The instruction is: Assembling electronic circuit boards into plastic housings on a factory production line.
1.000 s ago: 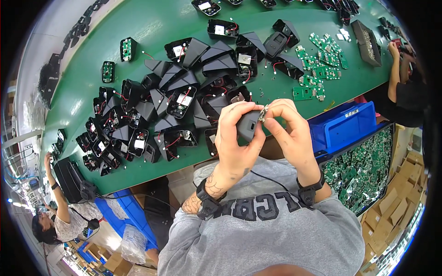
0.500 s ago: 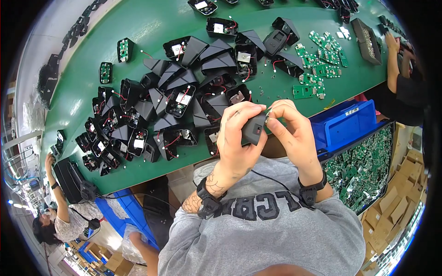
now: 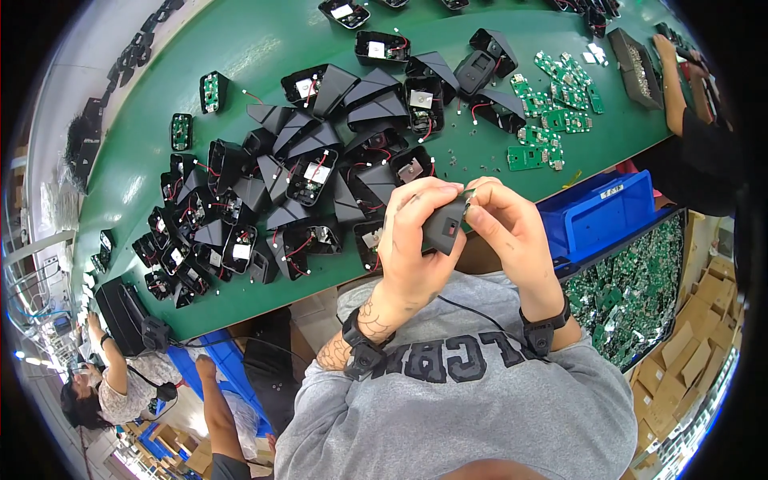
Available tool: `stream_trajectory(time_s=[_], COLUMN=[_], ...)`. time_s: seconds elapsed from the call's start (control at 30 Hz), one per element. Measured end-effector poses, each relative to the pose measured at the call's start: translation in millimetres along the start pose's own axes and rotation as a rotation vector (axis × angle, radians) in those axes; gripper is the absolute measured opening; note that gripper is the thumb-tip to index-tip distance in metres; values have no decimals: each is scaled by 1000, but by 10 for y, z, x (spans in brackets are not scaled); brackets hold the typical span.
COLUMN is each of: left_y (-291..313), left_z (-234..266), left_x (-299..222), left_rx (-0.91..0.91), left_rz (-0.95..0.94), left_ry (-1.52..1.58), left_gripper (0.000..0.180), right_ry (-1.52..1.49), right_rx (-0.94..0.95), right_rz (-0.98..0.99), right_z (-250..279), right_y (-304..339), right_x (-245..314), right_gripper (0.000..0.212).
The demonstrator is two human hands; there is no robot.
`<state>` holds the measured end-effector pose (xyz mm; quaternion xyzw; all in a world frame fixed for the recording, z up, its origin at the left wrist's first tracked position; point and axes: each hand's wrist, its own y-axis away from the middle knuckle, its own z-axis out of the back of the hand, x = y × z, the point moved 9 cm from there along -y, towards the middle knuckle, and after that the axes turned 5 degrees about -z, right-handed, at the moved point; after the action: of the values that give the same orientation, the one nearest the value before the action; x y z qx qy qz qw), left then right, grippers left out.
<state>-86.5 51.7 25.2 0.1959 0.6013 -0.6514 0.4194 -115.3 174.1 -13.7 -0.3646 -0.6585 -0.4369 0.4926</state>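
Both hands raised over the green table's [image 3: 240,48] near edge — left hand [image 3: 416,240] curled tight around a black plastic casing [image 3: 445,228], right hand [image 3: 504,228] pinching its top corner.

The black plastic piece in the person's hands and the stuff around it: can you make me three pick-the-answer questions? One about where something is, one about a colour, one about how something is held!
1. Where is the blue bin?
A. to the right of the hands
B. at the table's far left
C. on the person's lap

2. What colour is the table?
A. red
B. green
C. white

3. How is the black plastic piece held?
A. lying loose on the table
B. by the left hand only
C. between both hands

Answers:
1. A: the bin sits just beside the right hand.
2. B: the bare tabletop is green.
3. C: the left hand grips it while the right hand's fingers touch its top.
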Motion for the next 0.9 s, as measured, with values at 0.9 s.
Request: stream_trajectory(time_s=[0.9], left_y=[145], left_z=[-32], left_x=[141], left_rx=[112], left_rz=[240], left_ry=[47], left_gripper=[51], right_ry=[-351], right_rx=[-34], right_rz=[-49], right_z=[32], right_y=[-80], right_x=[-182], right_gripper=[21])
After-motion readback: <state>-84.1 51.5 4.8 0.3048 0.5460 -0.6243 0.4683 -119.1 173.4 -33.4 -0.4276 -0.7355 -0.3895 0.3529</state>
